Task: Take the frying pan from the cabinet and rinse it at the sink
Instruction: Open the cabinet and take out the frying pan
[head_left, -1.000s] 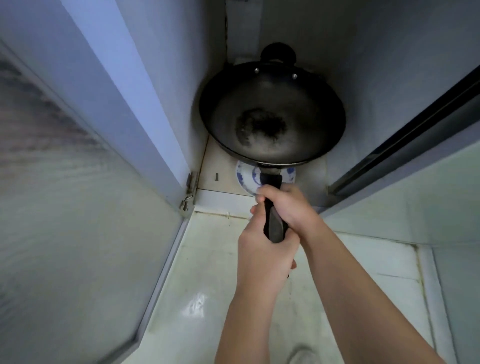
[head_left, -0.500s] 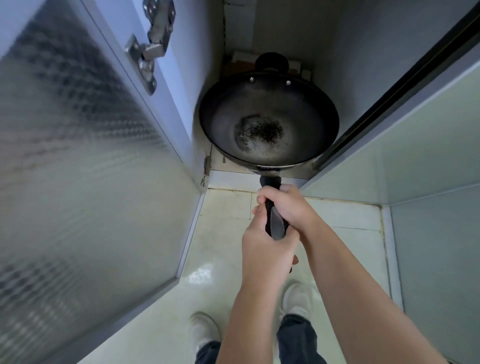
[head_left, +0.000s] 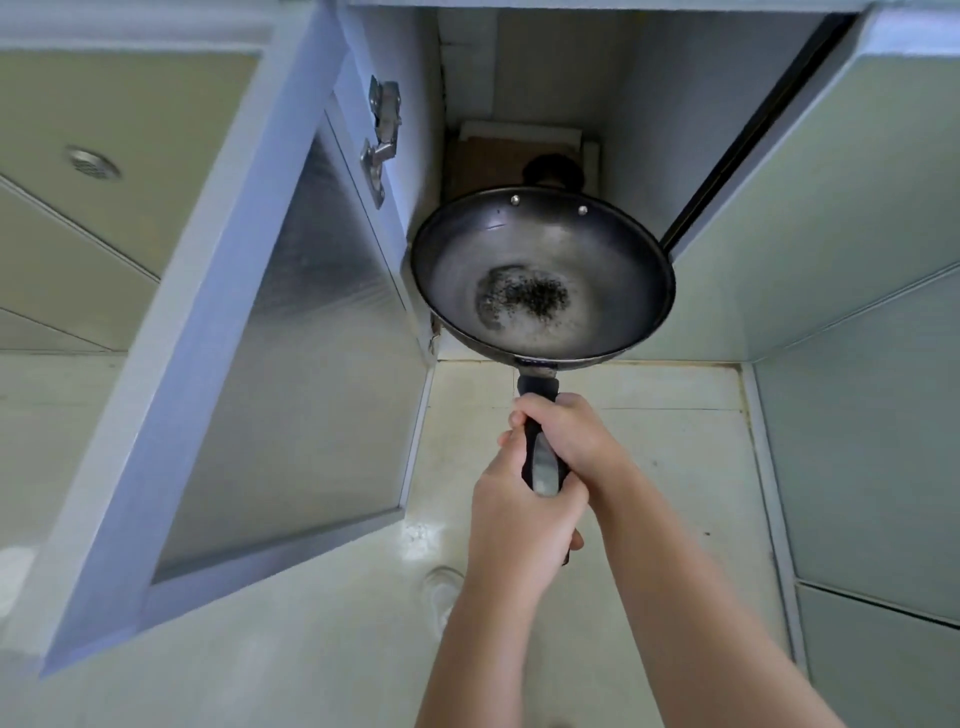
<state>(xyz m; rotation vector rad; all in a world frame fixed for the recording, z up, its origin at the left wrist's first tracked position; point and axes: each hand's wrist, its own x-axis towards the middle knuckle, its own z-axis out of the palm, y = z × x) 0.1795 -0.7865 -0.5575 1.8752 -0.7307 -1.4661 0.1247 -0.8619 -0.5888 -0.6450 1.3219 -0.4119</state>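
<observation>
A black frying pan (head_left: 543, 275) with a dark speckled patch in its middle hangs in the air at the mouth of the open cabinet (head_left: 524, 93). Both hands grip its long black handle (head_left: 540, 462). My right hand (head_left: 569, 441) wraps the handle nearer the pan. My left hand (head_left: 519, 525) holds the handle's end, below the right hand. The pan faces up toward me, its far helper handle (head_left: 553, 171) still over the cabinet's inside.
The cabinet door (head_left: 249, 364), with a frosted panel and metal hinges (head_left: 382, 135), stands open at the left. A second door's dark edge (head_left: 753, 119) runs along the right. Pale floor tiles (head_left: 675, 441) lie below. Boxes or boards rest at the cabinet's back.
The pan has come up and out of the cabinet toward me, both hands still on its handle. The view has risen, showing more of the open door and floor.
</observation>
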